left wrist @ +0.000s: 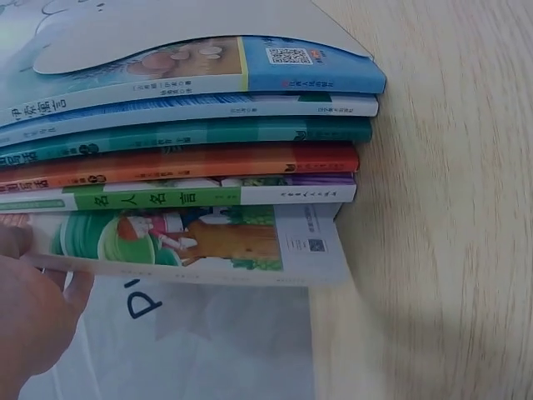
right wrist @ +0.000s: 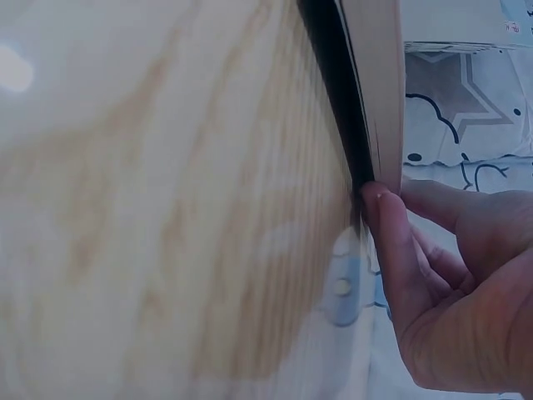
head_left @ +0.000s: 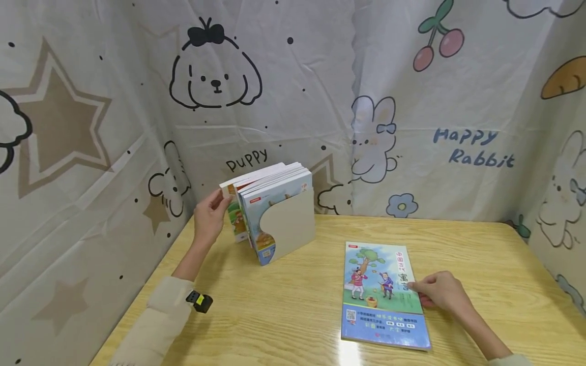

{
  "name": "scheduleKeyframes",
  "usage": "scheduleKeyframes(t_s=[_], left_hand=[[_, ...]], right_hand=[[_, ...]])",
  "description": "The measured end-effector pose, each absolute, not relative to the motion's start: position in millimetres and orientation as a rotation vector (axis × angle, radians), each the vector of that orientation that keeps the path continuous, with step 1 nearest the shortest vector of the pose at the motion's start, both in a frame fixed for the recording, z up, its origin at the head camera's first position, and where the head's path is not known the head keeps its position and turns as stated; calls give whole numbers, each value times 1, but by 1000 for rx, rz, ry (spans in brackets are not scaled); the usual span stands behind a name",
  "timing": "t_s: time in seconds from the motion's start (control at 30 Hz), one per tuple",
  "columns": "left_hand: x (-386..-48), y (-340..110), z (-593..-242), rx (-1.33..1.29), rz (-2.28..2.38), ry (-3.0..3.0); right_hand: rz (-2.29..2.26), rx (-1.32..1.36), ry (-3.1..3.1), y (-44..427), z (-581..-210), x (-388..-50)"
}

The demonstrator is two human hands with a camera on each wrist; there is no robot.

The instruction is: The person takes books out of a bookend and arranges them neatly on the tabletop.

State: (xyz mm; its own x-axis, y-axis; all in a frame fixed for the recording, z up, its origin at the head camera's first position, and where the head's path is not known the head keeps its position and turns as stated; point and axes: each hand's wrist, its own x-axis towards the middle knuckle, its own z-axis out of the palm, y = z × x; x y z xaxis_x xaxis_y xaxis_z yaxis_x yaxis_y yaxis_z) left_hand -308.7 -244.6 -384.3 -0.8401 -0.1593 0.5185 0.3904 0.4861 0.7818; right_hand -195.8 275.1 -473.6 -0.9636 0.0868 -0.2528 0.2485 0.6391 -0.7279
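A cream holder (head_left: 290, 218) full of upright books stands at the back left of the table. The left hand (head_left: 209, 216) pinches the spine edge of the outermost book (head_left: 237, 221) on its left side; in the left wrist view that book (left wrist: 241, 242) lies beside a row of coloured spines, and the hand (left wrist: 37, 321) is at its edge. A picture book (head_left: 375, 290) lies cover up at the right front. Thumb above and fingers below, the right hand (head_left: 446, 292) grips its right edge. The right wrist view shows the hand (right wrist: 466, 283) pinching the book's edge (right wrist: 379, 100).
The wooden table (head_left: 284, 315) has printed curtains (head_left: 302, 101) behind it and at both sides. A black band with a small device (head_left: 200, 301) is on the left wrist.
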Motion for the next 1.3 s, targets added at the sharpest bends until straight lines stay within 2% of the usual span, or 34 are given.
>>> scheduleKeyframes(t_s=[0.4, 0.73, 1.3], left_hand=[[-295, -251, -371, -141, -1360, -2135], [-284, -251, -346, -216, -1170, -2001], [-259, -255, -312, -139, -1171, -1849]], right_hand=[[-1299, 276, 2601, 276, -475, -198], [-1351, 246, 2606, 277, -470, -196], [-1500, 169, 2599, 280, -468, -192]])
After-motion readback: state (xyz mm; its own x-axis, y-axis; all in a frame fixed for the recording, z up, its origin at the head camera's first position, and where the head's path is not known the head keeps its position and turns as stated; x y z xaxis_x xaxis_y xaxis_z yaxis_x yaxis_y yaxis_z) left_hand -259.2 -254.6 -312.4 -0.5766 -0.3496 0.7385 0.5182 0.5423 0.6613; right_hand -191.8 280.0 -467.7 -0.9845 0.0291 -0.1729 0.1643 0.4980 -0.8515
